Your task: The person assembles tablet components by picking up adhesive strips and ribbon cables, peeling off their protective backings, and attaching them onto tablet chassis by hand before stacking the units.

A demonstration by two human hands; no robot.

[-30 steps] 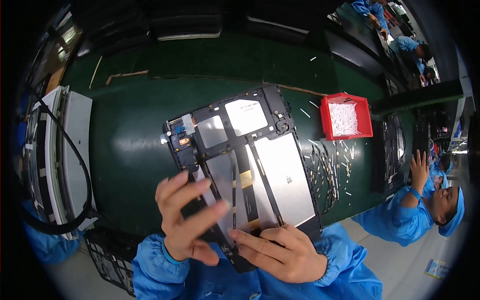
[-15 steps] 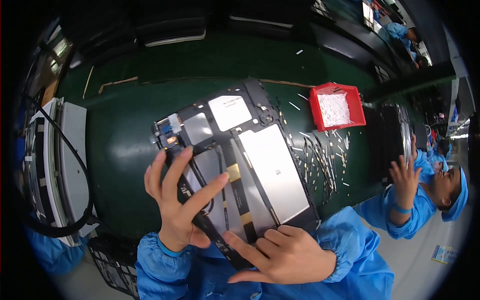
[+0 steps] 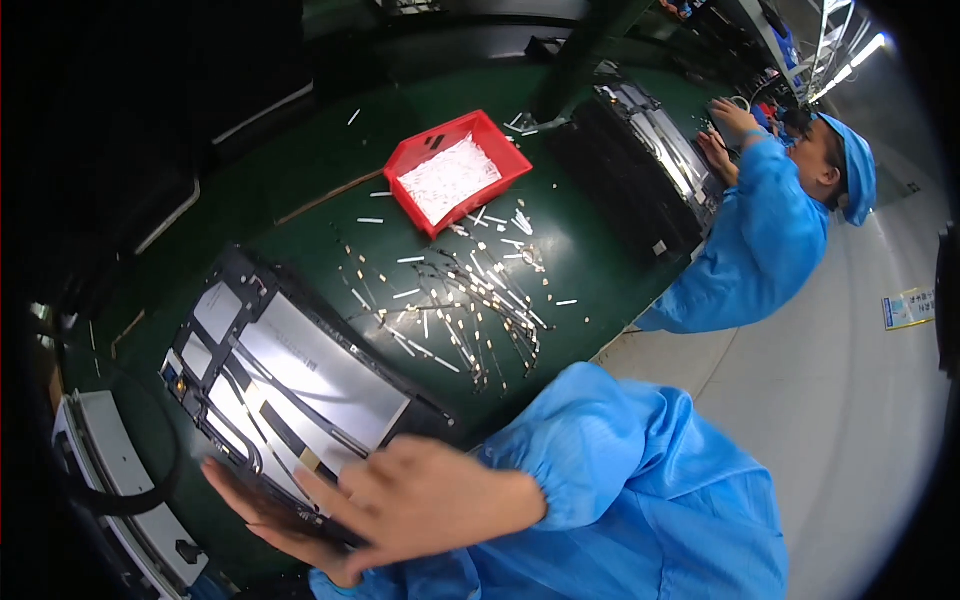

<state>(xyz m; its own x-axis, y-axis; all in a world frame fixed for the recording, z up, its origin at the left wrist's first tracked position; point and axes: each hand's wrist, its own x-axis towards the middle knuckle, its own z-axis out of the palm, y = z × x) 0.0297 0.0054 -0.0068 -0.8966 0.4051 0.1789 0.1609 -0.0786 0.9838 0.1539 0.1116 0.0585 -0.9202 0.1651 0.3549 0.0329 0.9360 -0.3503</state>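
A flat electronic device chassis (image 3: 330,385), dark-framed with silver panels, black cables and a flat black ribbon, lies tilted on the green bench at the left. My left hand (image 3: 290,540) rests along its near edge, fingers stretched out; my right hand partly covers that hand. Over the chassis's near part reaches my right hand (image 3: 430,495), blurred by motion, index finger and thumb stretched apart and other fingers curled. Nothing shows in its grip. Whether the right fingertip touches the ribbon, I cannot tell.
Thin black cables (image 3: 490,295) and white strips lie scattered right of the chassis. Behind them stands a red bin (image 3: 510,155) of white pieces. A co-worker (image 3: 765,220) in blue works at the right beside a dark stack (image 3: 625,180). Pale panels (image 3: 125,450) stand at the left.
My view has swung right, so chassis and bin sit further left in it. My left fingers no longer spread over the chassis's panels; they lie at its near edge. My right hand has moved and blurs.
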